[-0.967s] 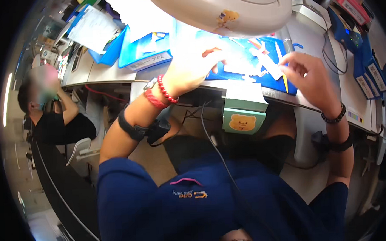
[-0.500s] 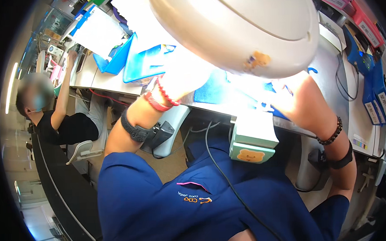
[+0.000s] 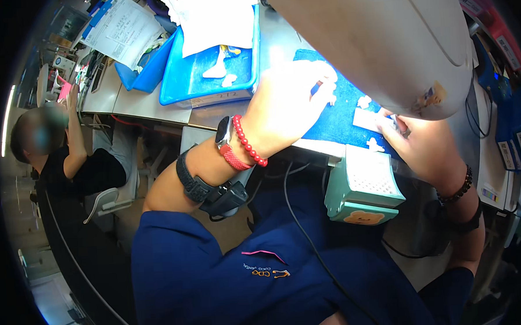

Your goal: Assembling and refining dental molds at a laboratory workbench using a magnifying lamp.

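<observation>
Over the blue cloth mat (image 3: 343, 133), my left hand (image 3: 290, 106) has its fingers bent together in a pinch. Strong light bleaches the fingertips, so what lies between them is hard to make out. To its right, my right hand (image 3: 425, 146) has its thumb and fingers closed at the edge of a white flat rectangular piece (image 3: 366, 120), which rests low over the mat. Small whitish irregular pieces lie near it: one piece (image 3: 363, 101) just beyond the rectangle and another piece (image 3: 375, 145) on the near side.
A large pale lamp head (image 3: 395, 46) hangs over the right hand. Left of the mat stands a blue tray (image 3: 211, 96) with papers and pale pieces inside. A green box (image 3: 363, 184) juts out at the bench's front edge. Another person (image 3: 80, 153) sits at far left.
My left hand has moved right, away from the blue tray and over the mat. The lamp head appears farther right, and less glare leaves the mat and its small pieces visible.
</observation>
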A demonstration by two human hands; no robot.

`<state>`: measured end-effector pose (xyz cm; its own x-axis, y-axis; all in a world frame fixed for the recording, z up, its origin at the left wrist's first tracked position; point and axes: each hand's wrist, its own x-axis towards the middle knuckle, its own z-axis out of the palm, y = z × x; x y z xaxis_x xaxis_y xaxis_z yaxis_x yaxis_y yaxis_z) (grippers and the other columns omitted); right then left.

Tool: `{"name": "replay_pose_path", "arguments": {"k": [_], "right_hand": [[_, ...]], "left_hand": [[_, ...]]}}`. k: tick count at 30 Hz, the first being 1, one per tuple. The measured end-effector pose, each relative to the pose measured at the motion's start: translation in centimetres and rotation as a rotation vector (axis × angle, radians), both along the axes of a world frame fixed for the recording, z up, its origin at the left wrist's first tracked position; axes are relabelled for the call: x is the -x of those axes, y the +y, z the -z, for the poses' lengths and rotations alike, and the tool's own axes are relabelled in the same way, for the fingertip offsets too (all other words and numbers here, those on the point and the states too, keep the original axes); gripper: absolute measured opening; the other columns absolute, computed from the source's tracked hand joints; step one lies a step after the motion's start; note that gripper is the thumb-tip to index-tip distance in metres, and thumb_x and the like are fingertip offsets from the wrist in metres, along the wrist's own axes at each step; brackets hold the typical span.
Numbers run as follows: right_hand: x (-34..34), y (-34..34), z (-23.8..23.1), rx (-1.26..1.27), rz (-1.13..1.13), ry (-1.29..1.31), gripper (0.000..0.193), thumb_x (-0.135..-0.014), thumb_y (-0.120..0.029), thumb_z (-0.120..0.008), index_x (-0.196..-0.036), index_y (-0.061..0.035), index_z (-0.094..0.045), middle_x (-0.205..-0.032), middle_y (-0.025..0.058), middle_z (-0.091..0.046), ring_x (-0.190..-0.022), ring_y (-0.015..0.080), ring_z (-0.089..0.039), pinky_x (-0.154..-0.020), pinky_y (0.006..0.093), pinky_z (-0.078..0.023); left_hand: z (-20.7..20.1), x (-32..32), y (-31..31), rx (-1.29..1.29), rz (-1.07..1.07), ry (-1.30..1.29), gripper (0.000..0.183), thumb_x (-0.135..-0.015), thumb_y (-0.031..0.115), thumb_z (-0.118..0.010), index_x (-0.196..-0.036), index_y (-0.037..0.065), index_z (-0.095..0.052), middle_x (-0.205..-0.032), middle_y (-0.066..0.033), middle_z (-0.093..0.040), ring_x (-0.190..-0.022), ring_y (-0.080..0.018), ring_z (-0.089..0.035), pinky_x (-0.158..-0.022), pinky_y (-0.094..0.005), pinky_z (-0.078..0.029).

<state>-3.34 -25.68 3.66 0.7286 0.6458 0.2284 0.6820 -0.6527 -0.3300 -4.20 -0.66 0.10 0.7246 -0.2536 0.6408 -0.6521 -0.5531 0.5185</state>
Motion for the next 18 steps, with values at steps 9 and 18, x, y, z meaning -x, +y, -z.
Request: {"name": "replay_pose_path", "arguments": {"k": [9,18], "right_hand": [[-0.1,-0.9,0.3,-0.274,0.020,0.005,0.030,-0.073,-0.010,-0.073,-0.062,-0.0028,-0.046,-0.058,0.0133,-0.051,-0.053,0.0305,-0.048,-0.053,0.0345,-0.038],[-0.4,-1.2,0.5,-0.368,0.009,0.079,0.015,-0.074,-0.009,-0.071,-0.084,-0.0015,-0.061,-0.069,0.0064,-0.055,-0.060,0.0183,-0.049,-0.056,0.0312,-0.041]], "left_hand": [[0.0,0.6,-0.2,-0.060,0.039,0.101,0.019,-0.077,0.010,-0.071,-0.092,-0.002,-0.067,-0.085,-0.0138,-0.067,-0.076,-0.0260,-0.066,-0.071,-0.0339,-0.052],[0.8,-0.1,-0.9,-0.205,-0.023,0.082,0.019,-0.075,0.004,-0.071,-0.093,-0.001,-0.067,-0.089,-0.0114,-0.068,-0.084,-0.0269,-0.066,-0.075,-0.0360,-0.054]]}}
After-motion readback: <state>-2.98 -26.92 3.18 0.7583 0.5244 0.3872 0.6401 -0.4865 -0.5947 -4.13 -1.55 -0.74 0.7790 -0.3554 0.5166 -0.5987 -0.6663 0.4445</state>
